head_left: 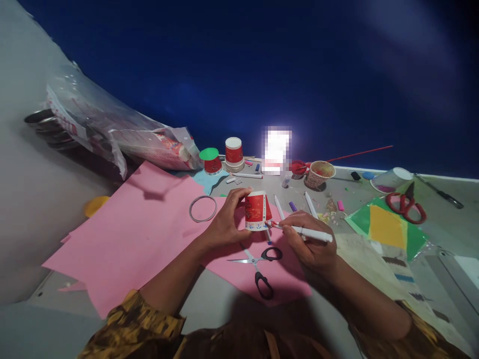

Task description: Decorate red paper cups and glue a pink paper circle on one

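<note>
My left hand [229, 219] grips a red and white paper cup [255, 209] from its left side, thumb below and fingers above. Small blue and red marks run along the cup's white lower band. In my right hand [312, 244] is a white marker [310, 233], held like a pen, its red tip at the cup's lower right edge. Below the cup, black-handled scissors [253, 260] lie spread apart on pink paper [149, 229]. A grey ring [202, 208] rests on the paper left of my left hand.
At the back stand upturned red cups [234, 152], one under a green disc [208, 154], and a stained paper cup [320, 174]. Red-handled scissors [406, 207] lie right, by green and yellow sheets [388, 227]. A plastic bag [149, 144] lies back left. Loose markers [310, 204] are scattered beyond my hands.
</note>
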Tool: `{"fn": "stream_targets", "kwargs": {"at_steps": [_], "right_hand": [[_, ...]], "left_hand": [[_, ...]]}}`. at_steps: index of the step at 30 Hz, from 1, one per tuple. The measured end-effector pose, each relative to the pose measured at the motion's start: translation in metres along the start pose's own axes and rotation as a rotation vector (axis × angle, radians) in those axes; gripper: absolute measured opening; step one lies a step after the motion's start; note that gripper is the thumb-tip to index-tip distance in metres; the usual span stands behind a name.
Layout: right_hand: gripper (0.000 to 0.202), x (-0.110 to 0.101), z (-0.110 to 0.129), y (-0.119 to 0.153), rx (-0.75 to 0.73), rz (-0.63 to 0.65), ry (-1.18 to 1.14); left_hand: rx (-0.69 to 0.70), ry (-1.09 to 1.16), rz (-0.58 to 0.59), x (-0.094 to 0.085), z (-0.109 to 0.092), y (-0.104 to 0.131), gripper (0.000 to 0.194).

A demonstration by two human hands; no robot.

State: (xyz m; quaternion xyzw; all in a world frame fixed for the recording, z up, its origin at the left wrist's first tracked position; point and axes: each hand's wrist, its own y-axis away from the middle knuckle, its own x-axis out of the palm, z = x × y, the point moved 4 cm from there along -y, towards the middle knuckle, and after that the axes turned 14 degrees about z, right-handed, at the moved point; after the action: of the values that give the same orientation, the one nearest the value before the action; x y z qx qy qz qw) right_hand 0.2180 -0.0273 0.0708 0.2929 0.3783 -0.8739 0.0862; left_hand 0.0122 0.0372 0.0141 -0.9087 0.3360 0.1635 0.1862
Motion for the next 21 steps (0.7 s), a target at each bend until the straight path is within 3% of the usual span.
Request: {"fn": "stream_targets", "kwargs": {"at_steps": [11,17,21], "right_hand": [[0.016,0.0002,-0.0009,0.0004,0.007,0.01,-0.02],[0.015,-0.005,-0.0053,0.0056,0.065,-0.077,-0.04],[0.015,-0.0043,-0.004,0.0045,0.048,-0.061,-0.041]], "left_hand": [[0.005,0.007,-0.004,0.0004,-0.0011,-0.0005,0.086],[-0.015,0.027,-0.029,-0.0018,-0.0008,-0.0002,0.089],[-0.024,0.041,-0.016,-0.0016,-0.0023,-0.0005,0.087]]}}
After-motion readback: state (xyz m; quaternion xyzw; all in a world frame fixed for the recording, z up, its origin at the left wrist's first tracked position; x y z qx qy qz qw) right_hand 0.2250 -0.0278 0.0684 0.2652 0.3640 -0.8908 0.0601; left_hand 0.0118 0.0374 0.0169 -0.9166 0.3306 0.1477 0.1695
